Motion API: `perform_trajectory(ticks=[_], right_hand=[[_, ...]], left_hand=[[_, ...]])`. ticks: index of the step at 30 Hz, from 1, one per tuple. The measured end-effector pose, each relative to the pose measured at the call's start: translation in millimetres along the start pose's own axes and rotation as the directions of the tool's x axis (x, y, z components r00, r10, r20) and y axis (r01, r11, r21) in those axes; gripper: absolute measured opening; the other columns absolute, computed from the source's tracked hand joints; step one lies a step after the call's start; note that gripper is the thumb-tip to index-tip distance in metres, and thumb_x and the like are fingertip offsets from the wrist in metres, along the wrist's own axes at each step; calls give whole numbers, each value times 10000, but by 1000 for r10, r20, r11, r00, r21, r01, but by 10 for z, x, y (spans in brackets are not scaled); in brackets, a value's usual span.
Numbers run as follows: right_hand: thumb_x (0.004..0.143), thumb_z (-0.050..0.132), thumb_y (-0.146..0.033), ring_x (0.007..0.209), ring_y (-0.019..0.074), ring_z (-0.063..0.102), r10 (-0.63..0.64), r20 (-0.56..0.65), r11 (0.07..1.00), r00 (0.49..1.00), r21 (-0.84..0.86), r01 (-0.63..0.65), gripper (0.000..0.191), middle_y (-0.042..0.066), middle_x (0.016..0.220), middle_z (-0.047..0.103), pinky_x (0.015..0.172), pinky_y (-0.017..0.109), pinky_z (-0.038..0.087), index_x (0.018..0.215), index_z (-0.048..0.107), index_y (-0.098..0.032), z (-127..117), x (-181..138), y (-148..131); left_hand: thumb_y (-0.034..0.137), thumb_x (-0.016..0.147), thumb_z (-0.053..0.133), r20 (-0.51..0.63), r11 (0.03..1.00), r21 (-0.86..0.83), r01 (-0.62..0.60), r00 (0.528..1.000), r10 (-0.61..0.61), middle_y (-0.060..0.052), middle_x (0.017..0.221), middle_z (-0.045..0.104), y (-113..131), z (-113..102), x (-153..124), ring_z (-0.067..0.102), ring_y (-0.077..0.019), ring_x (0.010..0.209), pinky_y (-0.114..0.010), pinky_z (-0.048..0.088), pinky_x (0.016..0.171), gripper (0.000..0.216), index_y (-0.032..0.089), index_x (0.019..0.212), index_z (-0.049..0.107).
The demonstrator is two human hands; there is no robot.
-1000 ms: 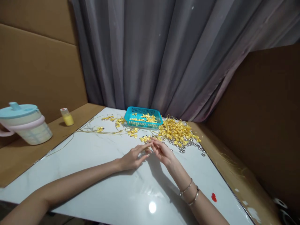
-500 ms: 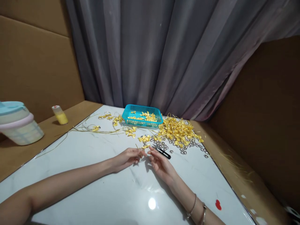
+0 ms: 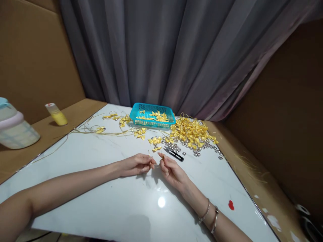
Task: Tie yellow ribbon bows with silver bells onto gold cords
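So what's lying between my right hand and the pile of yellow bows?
In the head view, black snips and some loose silver pieces lie between your right hand and the yellow bows.

Person's L arm (image 3: 73, 185) comes in bare from lower L, bent at the elbow (image 3: 29, 203), forearm running to the R & slightly up. L wrist (image 3: 118, 169) approx. straight. L hand (image 3: 137, 164) has thumb & index tips in a pinch, other fingers folded under. R arm (image 3: 230, 227), also bare, slants in from lower R, up & to the L; R wrist (image 3: 189, 190) nearly in line w/ forearm. R hand (image 3: 175, 173) shows part of its palm, fingers curled in, also pinching. Hands approx. level, fingertips near ea. other but apart.
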State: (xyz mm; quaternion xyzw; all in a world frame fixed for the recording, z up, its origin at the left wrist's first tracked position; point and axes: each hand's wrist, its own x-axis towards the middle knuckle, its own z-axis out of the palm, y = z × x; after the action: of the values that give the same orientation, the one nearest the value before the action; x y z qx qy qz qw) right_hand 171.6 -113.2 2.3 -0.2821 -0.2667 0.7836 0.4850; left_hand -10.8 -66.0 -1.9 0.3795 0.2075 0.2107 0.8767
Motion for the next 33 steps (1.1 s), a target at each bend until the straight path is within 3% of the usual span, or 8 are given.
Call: perform_trajectory(ticks=[3, 8, 14, 18, 23, 27, 33], right_hand=[[689, 725, -229, 374, 40, 348, 55, 75, 997, 996, -66, -50, 241, -64, 454, 501, 381, 143, 307, 884, 625, -130, 12, -19, -14], [652, 738, -176, 382, 51, 346, 156, 152, 978, 976, -163, -131, 217, -43, 472, 524, 408, 181, 348, 785, 572, -129, 57, -64, -73], [672, 721, -165, 391, 46, 357, 199, 174, 952, 964, -267, -149, 254, -72, 494, 516, 416, 173, 351, 796, 499, -170, 62, -68, -58], [673, 713, -159, 393, 57, 413, 229, 218, 949, 949, -265, -168, 275, -57, 529, 563, 412, 179, 336, 817, 479, -173, 64, -67, -21], [670, 703, -141, 392, 47, 369, 212, 251, 964, 944, -215, -159, 278, -62, 544, 553, 433, 198, 414, 819, 472, -176, 78, -67, -7], [655, 719, -150, 399, 43, 355, 209, 251, 966, 945, -202, -160, 291, -58, 558, 547, 422, 190, 418, 808, 473, -177, 80, -57, -8], [668, 720, -149, 406, 46, 339, 211, 233, 964, 949, -212, -162, 276, -75, 518, 490, 418, 192, 441, 795, 477, -179, 54, -50, -22]], left_hand=[[395, 716, 714, 114, 994, 107, 31, 993, -43, -56, 610, 626, 16, 26, -46, 333, -30, 420, -199, 276, 479, 318, 79, 746, 699], [439, 718, 701, 188, 973, 216, 77, 975, -119, -20, 525, 560, 65, 38, -79, 326, -48, 434, -207, 272, 473, 351, 88, 711, 709], [393, 766, 664, 293, 905, 408, 118, 922, -252, 12, 481, 481, 75, 11, -68, 400, -93, 505, -235, 376, 571, 279, 125, 791, 740], [384, 782, 646, 306, 869, 483, 109, 909, -284, -25, 548, 576, 68, -18, -66, 435, -103, 516, -239, 404, 579, 274, 134, 834, 744], [379, 798, 630, 348, 842, 529, 108, 877, -331, -62, 647, 647, 97, -34, -64, 449, -102, 534, -233, 394, 560, 284, 125, 853, 743], [379, 806, 621, 336, 817, 570, 91, 881, -333, -64, 691, 662, 128, -1, -74, 439, -101, 548, -231, 387, 558, 288, 134, 902, 737], [363, 806, 624, 285, 826, 557, 87, 914, -289, -17, 580, 580, 117, 27, -83, 380, -78, 496, -207, 320, 476, 256, 139, 827, 745]])
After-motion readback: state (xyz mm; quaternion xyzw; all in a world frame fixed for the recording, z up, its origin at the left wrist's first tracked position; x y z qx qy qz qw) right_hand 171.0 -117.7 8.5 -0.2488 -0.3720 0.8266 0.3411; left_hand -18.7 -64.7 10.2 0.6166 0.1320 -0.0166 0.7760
